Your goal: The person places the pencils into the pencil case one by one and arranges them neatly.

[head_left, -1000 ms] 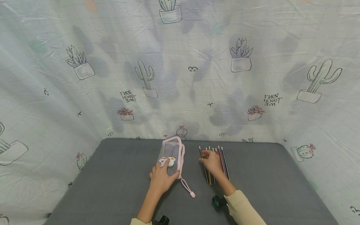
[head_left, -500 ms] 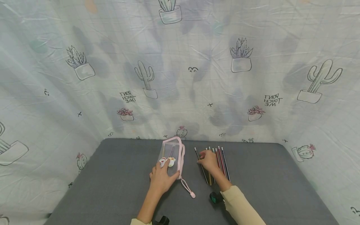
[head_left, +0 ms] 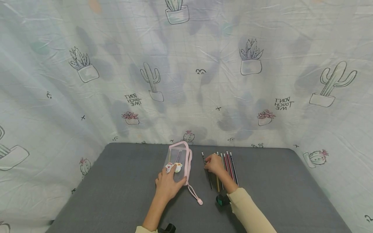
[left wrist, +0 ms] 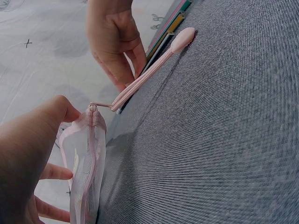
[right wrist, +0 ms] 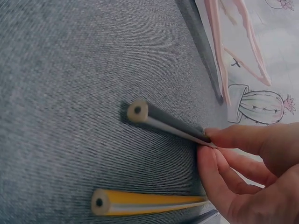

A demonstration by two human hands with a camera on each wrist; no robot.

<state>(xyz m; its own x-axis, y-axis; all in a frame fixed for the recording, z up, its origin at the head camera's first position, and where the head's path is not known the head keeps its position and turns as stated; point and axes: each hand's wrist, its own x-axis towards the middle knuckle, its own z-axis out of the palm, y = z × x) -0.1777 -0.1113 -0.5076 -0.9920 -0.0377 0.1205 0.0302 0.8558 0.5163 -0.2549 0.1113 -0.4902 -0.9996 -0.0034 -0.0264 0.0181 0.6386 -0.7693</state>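
The left hand (head_left: pixel 167 186) lies with fingers spread on a clear pink-edged pencil case (head_left: pixel 182 158), lower centre of the frame, while the right hand (head_left: pixel 215 164), just right of it, pinches a dark pencil (right wrist: pixel 173 125) between thumb and fingers. A strip of table (head_left: pixel 271 181) separates that pencil from the case; a yellow pencil (right wrist: pixel 145 202) and several others, one red (head_left: pixel 230 164), lie close together on its right. Slim pencil-like shapes show through the case, whose top overlaps the table's far edge. Wide grey tabletop extends left and right, backed by a cactus-print curtain (head_left: pixel 204 90).
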